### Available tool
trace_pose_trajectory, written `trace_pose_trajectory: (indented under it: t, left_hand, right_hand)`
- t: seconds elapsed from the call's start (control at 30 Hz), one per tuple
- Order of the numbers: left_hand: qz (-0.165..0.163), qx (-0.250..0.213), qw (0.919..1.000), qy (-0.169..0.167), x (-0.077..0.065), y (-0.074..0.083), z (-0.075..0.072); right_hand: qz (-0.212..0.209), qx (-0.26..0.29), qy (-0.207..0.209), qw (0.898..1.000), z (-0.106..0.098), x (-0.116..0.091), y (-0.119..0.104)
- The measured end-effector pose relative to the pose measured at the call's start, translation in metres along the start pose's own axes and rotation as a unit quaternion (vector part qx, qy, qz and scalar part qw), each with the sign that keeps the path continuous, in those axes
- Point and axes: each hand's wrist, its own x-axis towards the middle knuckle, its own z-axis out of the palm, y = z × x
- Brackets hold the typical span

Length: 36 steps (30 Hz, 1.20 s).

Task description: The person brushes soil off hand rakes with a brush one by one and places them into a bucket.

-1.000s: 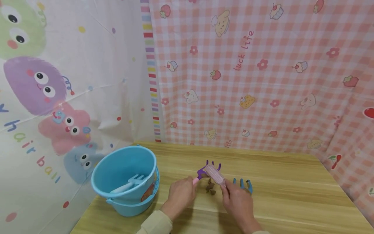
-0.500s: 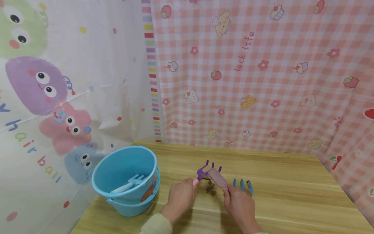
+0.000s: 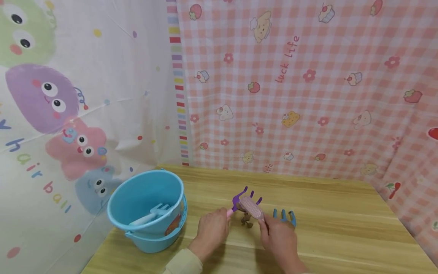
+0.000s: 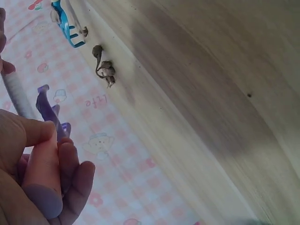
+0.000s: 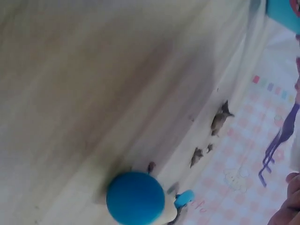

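Note:
My left hand (image 3: 211, 230) grips the pink handle of a toy hand rake (image 3: 237, 201); its purple tines point up and away. In the left wrist view, fingers and thumb wrap its handle (image 4: 43, 173). My right hand (image 3: 281, 236) holds a pink brush-like tool (image 3: 251, 207) with an oblong, dotted head. That head overlaps the rake's purple part in the head view. Below both tools, brown dried scraps (image 3: 247, 220) lie on the wooden table. A second rake with blue tines (image 3: 283, 215) lies just beyond my right hand, which hides most of it in the head view.
A light blue bucket (image 3: 145, 198) stands at the left, with a pale blue fork (image 3: 161, 210) inside. A pink checked cloth (image 3: 273, 114) hangs behind the wooden table (image 3: 342, 228). A white printed cloth (image 3: 137, 95) hangs on the left.
The purple rake has shifted slightly right, its tines tilting further right. The pink tool's head swung slightly right, then back left over the rake. Bucket and blue-tined rake are unchanged.

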Motion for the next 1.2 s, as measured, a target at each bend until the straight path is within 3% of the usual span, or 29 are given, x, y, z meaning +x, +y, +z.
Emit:
trace_pose_trajectory:
  t: [0.07, 0.33, 0.57, 0.77, 1.0, 1.2]
  left_hand:
    - [-0.004, -0.007, 1.0000, -0.001, 0.000, 0.000, -0.001]
    - [-0.017, -0.029, 0.9993, -0.016, 0.000, 0.001, -0.002]
    - [0.003, -0.022, 0.9996, 0.019, -0.003, 0.001, 0.000]
    - [0.007, -0.018, 0.9997, 0.017, -0.003, 0.001, 0.001]
    - [0.008, -0.012, 0.9998, 0.012, -0.004, 0.001, 0.000]
    - [0.009, -0.020, 0.9997, 0.007, -0.001, 0.002, -0.001]
  right_hand:
    - [-0.011, -0.003, 0.005, 1.000, 0.002, -0.002, -0.003]
    - [0.013, -0.023, 0.017, 1.000, 0.007, -0.007, -0.002]
    - [0.035, -0.031, -0.007, 0.999, 0.006, -0.007, 0.000]
    - [0.026, -0.040, 0.007, 0.999, 0.006, -0.005, 0.004]
    - [0.075, -0.030, -0.033, 0.996, -0.002, -0.002, 0.008]
    - [0.068, -0.010, -0.035, 0.997, -0.005, 0.001, -0.001]
